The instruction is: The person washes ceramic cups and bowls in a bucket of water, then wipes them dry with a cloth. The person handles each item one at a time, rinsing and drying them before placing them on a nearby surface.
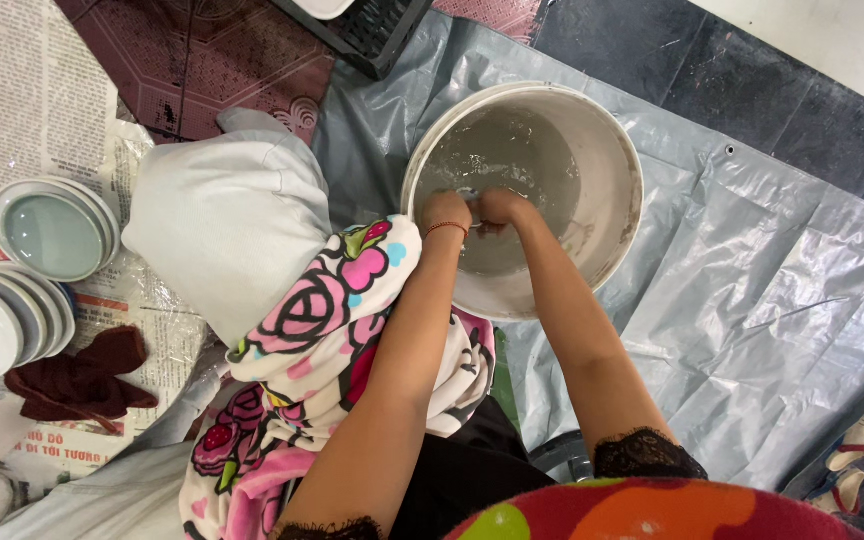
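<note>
Left hand point(446, 211) and right hand point(500, 207) together gripping a small submerged item, identity unclear, in grey liquid inside white bucket point(620, 150) on tarpaulin point(752, 260). Risk: slippery grip, splashing onto floral cloth point(332, 300).

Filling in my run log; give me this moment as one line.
left hand: in white bucket, dipped in grey liquid | right hand: beside it, same liquid | held item: unclear
</note>
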